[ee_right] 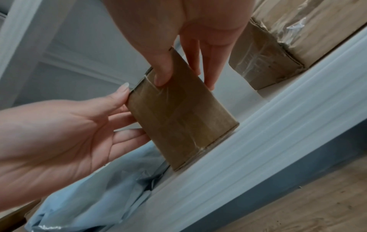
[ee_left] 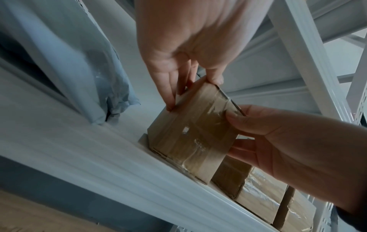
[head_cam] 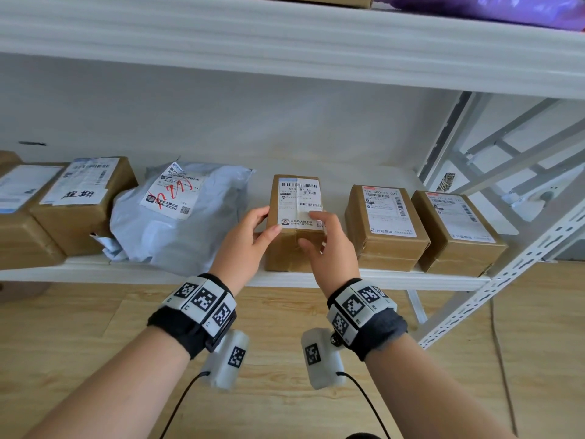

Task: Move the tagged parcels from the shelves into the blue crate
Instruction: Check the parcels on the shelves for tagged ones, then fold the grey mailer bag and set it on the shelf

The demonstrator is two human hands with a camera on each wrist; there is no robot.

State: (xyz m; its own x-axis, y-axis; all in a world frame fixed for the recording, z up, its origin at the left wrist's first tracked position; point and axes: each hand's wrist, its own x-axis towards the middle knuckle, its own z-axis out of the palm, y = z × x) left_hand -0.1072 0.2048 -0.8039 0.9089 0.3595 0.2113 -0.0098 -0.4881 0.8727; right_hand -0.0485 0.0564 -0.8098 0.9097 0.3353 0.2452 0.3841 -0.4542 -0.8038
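A small brown cardboard parcel [head_cam: 296, 217] with a white shipping label on top stands at the front edge of the white shelf [head_cam: 395, 277]. My left hand [head_cam: 267, 223] grips its left side, thumb on the near top edge and fingers along the side. My right hand [head_cam: 311, 231] pinches its right side, thumb on the taped front face. The left wrist view shows the parcel [ee_left: 190, 130] between my left hand [ee_left: 190, 87] and my right hand [ee_left: 236, 128]. From the right wrist, the parcel [ee_right: 178, 117] sits under my right hand [ee_right: 184, 83]. No blue crate is in view.
A grey poly mailer [head_cam: 177, 217] lies just left of the parcel, with labelled boxes [head_cam: 85, 201] beyond it. Two more labelled boxes [head_cam: 386, 226] [head_cam: 459, 232] stand close on the right. An upper shelf [head_cam: 285, 42] hangs overhead. A perforated upright [head_cam: 506, 280] bounds the right end.
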